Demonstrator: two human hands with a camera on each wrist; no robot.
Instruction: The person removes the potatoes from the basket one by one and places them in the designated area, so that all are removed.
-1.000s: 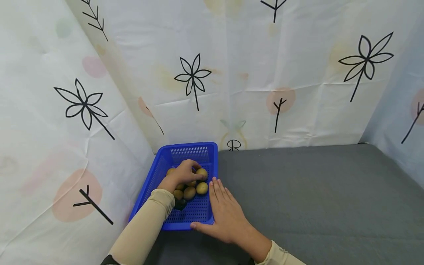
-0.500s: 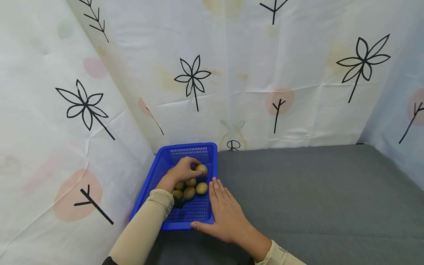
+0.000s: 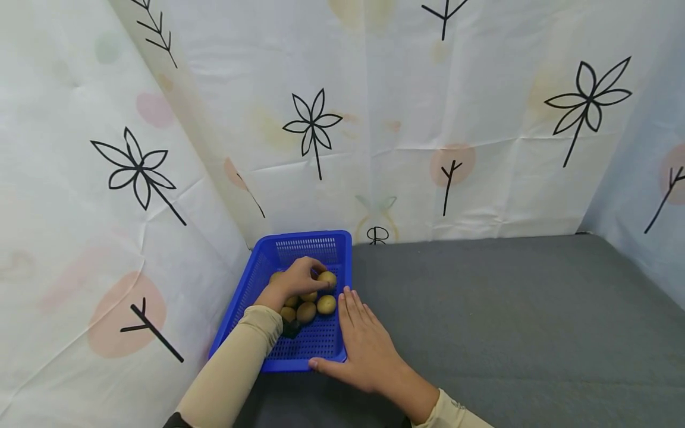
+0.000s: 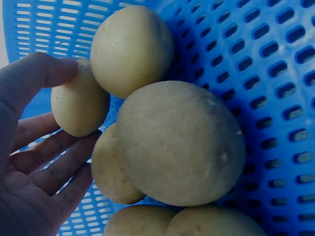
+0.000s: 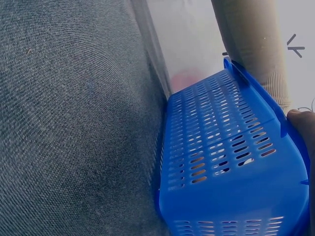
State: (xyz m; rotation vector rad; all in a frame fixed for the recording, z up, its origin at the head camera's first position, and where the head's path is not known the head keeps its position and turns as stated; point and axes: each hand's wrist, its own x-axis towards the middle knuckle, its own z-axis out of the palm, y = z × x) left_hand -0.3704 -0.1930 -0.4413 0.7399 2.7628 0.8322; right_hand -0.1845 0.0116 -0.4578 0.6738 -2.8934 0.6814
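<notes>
A blue perforated plastic basket holds several round, yellow-brown potatoes. My left hand reaches in and grips one potato near the far right side. In the left wrist view the thumb lies on top of that potato, with the other fingers curled beneath it. More potatoes sit close beside it on the basket floor. My right hand rests flat along the basket's right side, fingers straight together, the thumb spread along the near rim. The right wrist view shows the basket's outer wall and that thumb at its rim.
The basket stands on a grey cloth-covered table, in its far left corner. White fabric walls with printed plants rise behind it and close along its left side.
My left hand rose slightly with the gripped potato half a second ago and is now lower again, near its first position. The right hand and the basket stay in place.
</notes>
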